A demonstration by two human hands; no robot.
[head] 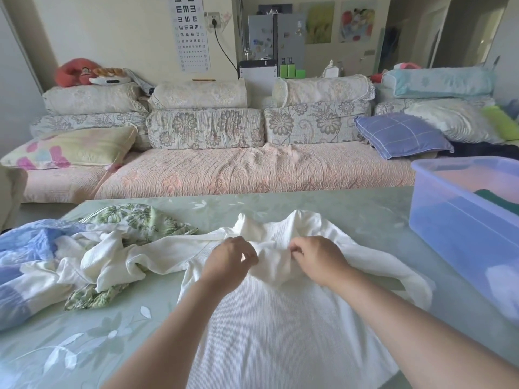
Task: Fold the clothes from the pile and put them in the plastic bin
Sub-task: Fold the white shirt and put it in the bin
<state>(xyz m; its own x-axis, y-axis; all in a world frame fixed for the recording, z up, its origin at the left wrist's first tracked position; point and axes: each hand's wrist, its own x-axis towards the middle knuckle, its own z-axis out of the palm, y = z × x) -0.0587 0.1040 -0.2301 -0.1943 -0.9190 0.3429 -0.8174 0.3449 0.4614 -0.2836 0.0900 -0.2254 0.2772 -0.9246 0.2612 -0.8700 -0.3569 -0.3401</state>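
Note:
A white ribbed shirt lies spread on the green table, its collar end bunched up away from me. My left hand and my right hand sit close together on the bunched upper part, each pinching a fold of the white cloth between curled fingers and thumb. One sleeve trails left toward the pile of blue, white and green leaf-print clothes. At the right edge stands the translucent blue plastic bin, with dark green and blue folded cloth inside.
The green floral table runs under everything, with bare surface at the front left and between the shirt and the bin. Beyond its far edge stands a long sofa with several cushions.

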